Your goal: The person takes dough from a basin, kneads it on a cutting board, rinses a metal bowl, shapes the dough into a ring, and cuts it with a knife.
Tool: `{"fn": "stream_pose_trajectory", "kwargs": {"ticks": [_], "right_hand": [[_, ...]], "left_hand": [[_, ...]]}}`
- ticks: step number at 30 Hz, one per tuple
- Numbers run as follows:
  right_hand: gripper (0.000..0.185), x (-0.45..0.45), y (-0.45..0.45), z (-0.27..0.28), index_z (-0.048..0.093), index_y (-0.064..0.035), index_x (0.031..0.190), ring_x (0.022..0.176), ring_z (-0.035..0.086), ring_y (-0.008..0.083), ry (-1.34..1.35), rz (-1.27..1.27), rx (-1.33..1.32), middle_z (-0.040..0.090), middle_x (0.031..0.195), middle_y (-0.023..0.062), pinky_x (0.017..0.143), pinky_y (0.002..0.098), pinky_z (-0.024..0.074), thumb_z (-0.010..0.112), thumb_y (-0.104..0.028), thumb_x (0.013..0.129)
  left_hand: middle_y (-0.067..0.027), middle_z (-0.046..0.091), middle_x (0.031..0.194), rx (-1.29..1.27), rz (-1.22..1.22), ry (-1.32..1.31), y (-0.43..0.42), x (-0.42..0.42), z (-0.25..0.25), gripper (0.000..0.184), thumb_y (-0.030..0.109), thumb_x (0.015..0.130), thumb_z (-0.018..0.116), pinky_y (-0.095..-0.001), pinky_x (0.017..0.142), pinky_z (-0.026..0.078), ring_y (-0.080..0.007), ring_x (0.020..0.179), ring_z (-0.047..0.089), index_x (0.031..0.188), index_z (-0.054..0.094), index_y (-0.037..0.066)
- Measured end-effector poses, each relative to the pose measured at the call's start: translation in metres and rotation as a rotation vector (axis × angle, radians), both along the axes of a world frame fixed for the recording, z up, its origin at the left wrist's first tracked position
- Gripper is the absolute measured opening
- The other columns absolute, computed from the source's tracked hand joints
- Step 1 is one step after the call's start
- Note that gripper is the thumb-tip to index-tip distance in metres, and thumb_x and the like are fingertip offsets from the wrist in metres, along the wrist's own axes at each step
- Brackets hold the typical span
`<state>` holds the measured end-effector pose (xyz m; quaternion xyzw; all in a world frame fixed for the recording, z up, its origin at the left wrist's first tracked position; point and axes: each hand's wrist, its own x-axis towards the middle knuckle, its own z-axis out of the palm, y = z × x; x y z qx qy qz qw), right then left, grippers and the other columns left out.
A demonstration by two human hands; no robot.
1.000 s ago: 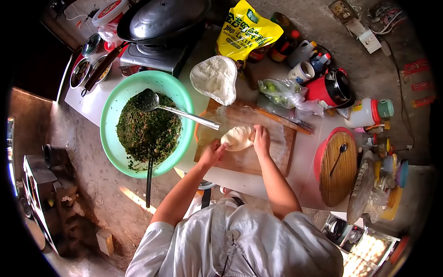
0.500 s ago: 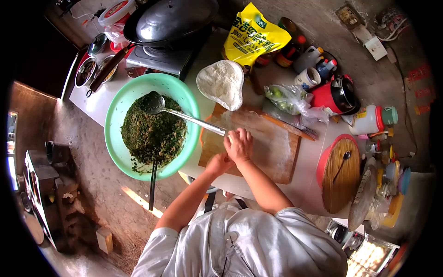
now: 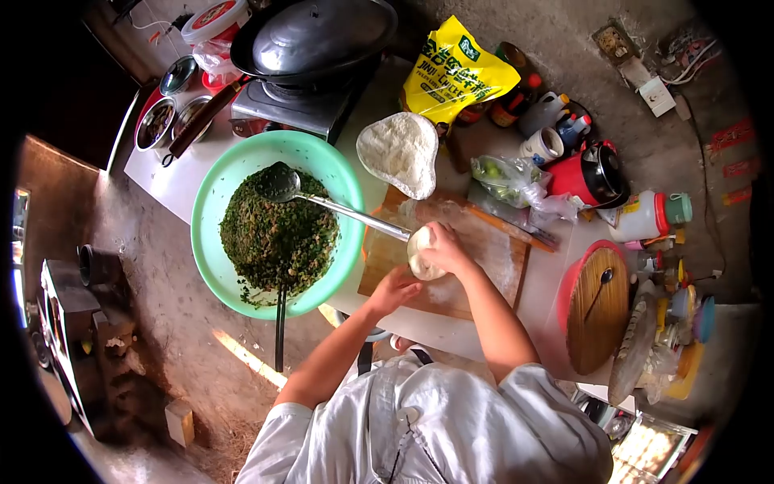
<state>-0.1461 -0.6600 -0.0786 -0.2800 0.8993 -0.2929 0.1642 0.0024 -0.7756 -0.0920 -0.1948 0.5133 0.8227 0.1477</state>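
Note:
A pale, rounded piece of dough (image 3: 422, 256) is held up over the floury wooden board (image 3: 476, 286). My right hand (image 3: 446, 248) grips it from the right, with fingers curled over its edge. Just below and to the left, my left hand (image 3: 393, 291) is open, its fingers stretched toward the dough. A metal ladle (image 3: 355, 214) lies across the green bowl (image 3: 352, 242), and its handle end reaches close to the dough. The bowl holds chopped green filling (image 3: 270, 234), with dark chopsticks (image 3: 280, 331) leaning over the near rim.
Beyond the board stands a bowl of flour (image 3: 399, 153), near a yellow bag (image 3: 459, 73). A rolling pin (image 3: 512, 226) lies along the board's far edge. To the right is a round wooden lid (image 3: 592, 323) with a spoon. A lidded wok (image 3: 314, 40) sits at the back.
My hands have moved apart, and the dough, hidden earlier, now shows in my right hand. My left hand has opened. The whole view has shifted slightly.

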Motion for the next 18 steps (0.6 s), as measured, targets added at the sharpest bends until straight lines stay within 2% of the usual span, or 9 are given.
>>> {"fn": "stream_pose_trajectory", "kwargs": {"ticks": [2, 6, 8, 10, 11, 12, 15, 17, 18], "right_hand": [[0.045, -0.013, 0.0, 0.012, 0.052, -0.0061, 0.107, 0.099, 0.052, 0.0299, -0.211, 0.011, -0.019, 0.056, 0.1, 0.0182, 0.086, 0.0381, 0.0407, 0.065, -0.017, 0.065], [0.037, -0.027, -0.009, -0.001, 0.052, -0.0029, 0.108, 0.088, 0.057, 0.0168, -0.865, -0.235, -0.628, 0.059, 0.098, 0.0051, 0.074, 0.03, 0.0471, 0.063, -0.007, 0.073], [0.033, -0.025, -0.023, -0.006, 0.053, -0.0045, 0.106, 0.086, 0.057, 0.0134, -0.972, -0.42, -0.732, 0.058, 0.097, 0.0039, 0.069, 0.0291, 0.0482, 0.063, -0.009, 0.074], [0.028, -0.023, -0.034, -0.025, 0.053, -0.005, 0.097, 0.076, 0.056, 0.0102, -0.851, -0.6, -0.709, 0.058, 0.092, 0.0027, 0.061, 0.0259, 0.0487, 0.067, -0.013, 0.074], [0.027, -0.022, -0.034, -0.033, 0.053, -0.0058, 0.097, 0.073, 0.056, 0.0102, -0.81, -0.666, -0.702, 0.058, 0.09, 0.0023, 0.058, 0.0255, 0.0486, 0.067, -0.015, 0.075], [0.027, -0.019, -0.037, -0.027, 0.053, -0.0067, 0.096, 0.07, 0.056, 0.0103, -0.767, -0.731, -0.695, 0.058, 0.089, 0.0019, 0.056, 0.0251, 0.0484, 0.067, -0.016, 0.075], [0.027, -0.011, -0.033, -0.033, 0.054, -0.0075, 0.096, 0.067, 0.055, 0.0103, -0.771, -0.841, -0.864, 0.058, 0.089, 0.0017, 0.052, 0.0241, 0.0473, 0.067, -0.02, 0.076], [0.027, -0.006, -0.021, -0.033, 0.053, -0.0092, 0.097, 0.068, 0.054, 0.0103, -0.786, -0.886, -0.877, 0.057, 0.087, 0.0002, 0.055, 0.0252, 0.0473, 0.067, -0.021, 0.076], [0.028, -0.003, -0.013, -0.033, 0.053, -0.0109, 0.099, 0.068, 0.053, 0.0104, -0.797, -0.932, -0.893, 0.057, 0.086, -0.0014, 0.058, 0.0264, 0.0473, 0.067, -0.021, 0.077]], "left_hand": [[-0.0092, 0.06, 0.092, -0.035, 0.094, 0.052, 0.001, -0.004, -0.006, 0.059, 0.019, 0.082, 0.063, -0.0248, 0.07, 0.046, -0.0134, 0.079, 0.056, 0.129, 0.031, 0.0], [-0.0079, 0.059, 0.094, -0.388, 0.416, 0.138, -0.005, -0.013, -0.008, 0.048, 0.013, 0.084, 0.059, -0.0259, 0.073, 0.046, -0.0133, 0.083, 0.056, 0.125, 0.038, 0.0], [-0.0091, 0.057, 0.098, -0.481, 0.492, 0.118, -0.011, -0.025, -0.019, 0.042, 0.011, 0.084, 0.057, -0.0258, 0.078, 0.044, -0.0148, 0.089, 0.055, 0.122, 0.041, -0.001], [-0.0112, 0.053, 0.105, -0.701, 0.419, 0.241, -0.018, -0.044, -0.033, 0.043, 0.011, 0.085, 0.056, -0.0264, 0.083, 0.042, -0.0176, 0.099, 0.051, 0.121, 0.04, -0.003], [-0.0139, 0.049, 0.113, -0.311, 0.492, 0.239, -0.014, -0.053, -0.033, 0.042, 0.012, 0.086, 0.053, -0.03, 0.09, 0.037, -0.0213, 0.107, 0.046, 0.122, 0.039, -0.005], [-0.0139, 0.049, 0.113, -0.313, 0.493, 0.238, -0.013, -0.065, -0.033, 0.042, 0.012, 0.086, 0.053, -0.03, 0.09, 0.037, -0.0213, 0.107, 0.046, 0.122, 0.039, -0.005], [-0.016, 0.048, 0.114, -0.912, 0.526, 0.396, -0.021, -0.097, -0.023, 0.044, 0.012, 0.084, 0.054, -0.0356, 0.094, 0.033, -0.0285, 0.109, 0.044, 0.122, 0.039, -0.004], [-0.0187, 0.046, 0.117, -1.076, 0.06, 0.232, -0.03, -0.111, -0.002, 0.048, 0.013, 0.08, 0.055, -0.0396, 0.096, 0.031, -0.0353, 0.111, 0.041, 0.123, 0.039, -0.002], [-0.0187, 0.046, 0.117, -1.073, 0.064, 0.228, -0.023, -0.111, -0.007, 0.048, 0.013, 0.08, 0.055, -0.0396, 0.096, 0.031, -0.0353, 0.111, 0.041, 0.123, 0.039, -0.002]]}}
